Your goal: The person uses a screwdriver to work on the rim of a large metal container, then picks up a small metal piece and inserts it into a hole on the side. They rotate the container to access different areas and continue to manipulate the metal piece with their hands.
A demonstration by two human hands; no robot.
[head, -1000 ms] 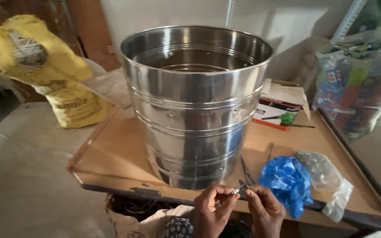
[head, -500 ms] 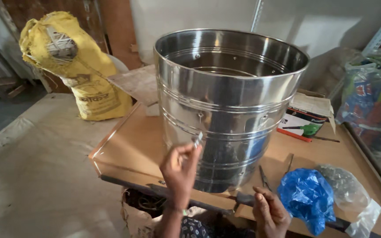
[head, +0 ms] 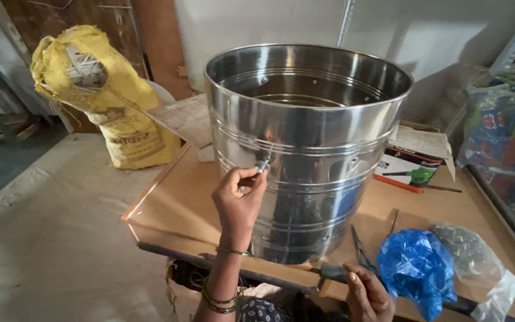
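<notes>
A large shiny steel drum (head: 308, 149) stands open-topped on a low wooden board (head: 177, 203). My left hand (head: 238, 200) is raised against the drum's outer wall, pinching a small metal piece (head: 263, 164), like a rivet or screw, right at the wall. My right hand (head: 368, 295) rests low at the board's near edge, beside a dark metal bar (head: 251, 275) and a pair of pliers (head: 362, 250); whether it grips anything is unclear. Bangles sit on my left wrist.
A blue plastic bag (head: 415, 268) and a clear bag of small parts (head: 475, 256) lie right of the drum. A tool box carton (head: 415, 161) sits behind. A yellow sack (head: 108, 101) stands at the left, packed bags (head: 502, 137) at the right.
My hands separated from working together low in front of the drum. My left hand rose with the small metal piece to the drum's wall, and my right stayed low at the board's edge.
</notes>
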